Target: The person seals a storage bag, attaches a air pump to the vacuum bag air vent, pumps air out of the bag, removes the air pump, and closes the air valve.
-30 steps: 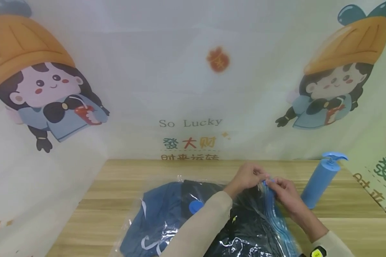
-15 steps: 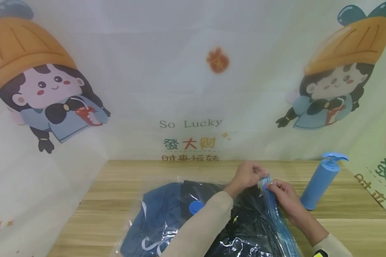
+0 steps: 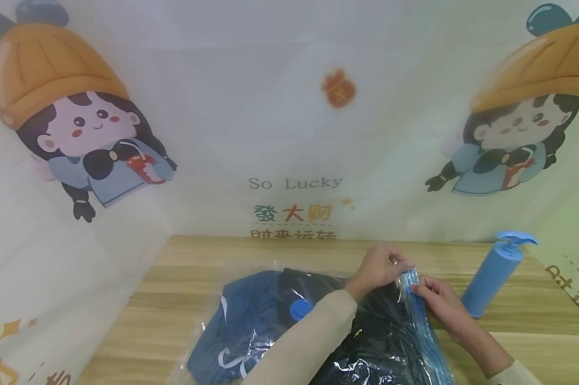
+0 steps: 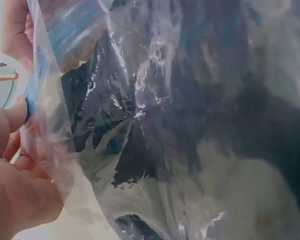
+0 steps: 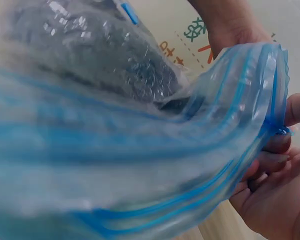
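Observation:
A clear plastic bag with dark and blue cloth (image 3: 253, 299) inside lies on the table, a round blue valve (image 3: 301, 309) on its top. Along its right side runs a blue-striped zip edge (image 3: 421, 326). My left hand (image 3: 378, 267) pinches the far corner of that edge. Just nearer, my right hand (image 3: 441, 299) pinches the same edge between thumb and fingers, at a small blue slider (image 5: 277, 127) seen in the right wrist view. In the left wrist view the plastic (image 4: 135, 100) fills most of the picture, with my left hand (image 4: 20, 175) at its border.
A blue pump bottle (image 3: 493, 278) stands on the wooden table (image 3: 159, 289) to the right of my right hand. Behind the table hangs a pale printed cloth (image 3: 289, 133) with cartoon figures and lettering.
My right hand has slid a short way down the zip edge, away from my left hand, which keeps its pinch at the corner. The head view has shifted slightly.

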`<act>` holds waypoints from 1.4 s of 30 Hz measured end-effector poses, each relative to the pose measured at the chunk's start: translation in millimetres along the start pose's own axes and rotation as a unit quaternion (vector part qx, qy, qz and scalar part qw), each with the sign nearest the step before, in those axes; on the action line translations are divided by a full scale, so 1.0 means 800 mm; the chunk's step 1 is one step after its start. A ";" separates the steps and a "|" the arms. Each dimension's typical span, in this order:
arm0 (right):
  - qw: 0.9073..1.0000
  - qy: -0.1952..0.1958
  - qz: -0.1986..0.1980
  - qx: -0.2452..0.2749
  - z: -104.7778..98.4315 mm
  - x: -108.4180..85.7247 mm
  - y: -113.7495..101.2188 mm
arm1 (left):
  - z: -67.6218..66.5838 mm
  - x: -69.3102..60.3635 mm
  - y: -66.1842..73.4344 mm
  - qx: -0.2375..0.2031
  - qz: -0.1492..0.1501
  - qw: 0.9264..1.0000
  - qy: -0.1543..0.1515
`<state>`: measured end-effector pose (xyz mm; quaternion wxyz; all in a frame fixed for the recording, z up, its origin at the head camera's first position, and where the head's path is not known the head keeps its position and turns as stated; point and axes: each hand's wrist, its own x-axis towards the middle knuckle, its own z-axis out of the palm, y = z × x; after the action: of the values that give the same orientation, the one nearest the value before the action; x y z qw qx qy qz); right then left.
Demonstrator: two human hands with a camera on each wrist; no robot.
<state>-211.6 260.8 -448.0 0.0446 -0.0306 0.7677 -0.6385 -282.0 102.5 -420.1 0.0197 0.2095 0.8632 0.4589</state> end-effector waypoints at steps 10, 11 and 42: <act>0.999 -0.019 -0.026 -0.029 0.000 -0.002 0.000 | -0.008 -0.007 -0.002 0.005 0.010 0.999 -0.034; 0.999 -0.023 -0.024 -0.023 0.001 -0.002 0.000 | -0.009 -0.008 -0.002 -0.001 0.009 1.000 -0.028; 0.985 -0.160 -0.047 0.039 -0.016 -0.014 0.006 | -0.008 -0.006 0.005 0.011 -0.031 0.999 0.017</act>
<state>-201.6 275.0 -449.7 0.1377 -0.1663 0.7228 -0.6565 -277.8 97.4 -414.3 0.0166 0.1752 0.8745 0.4519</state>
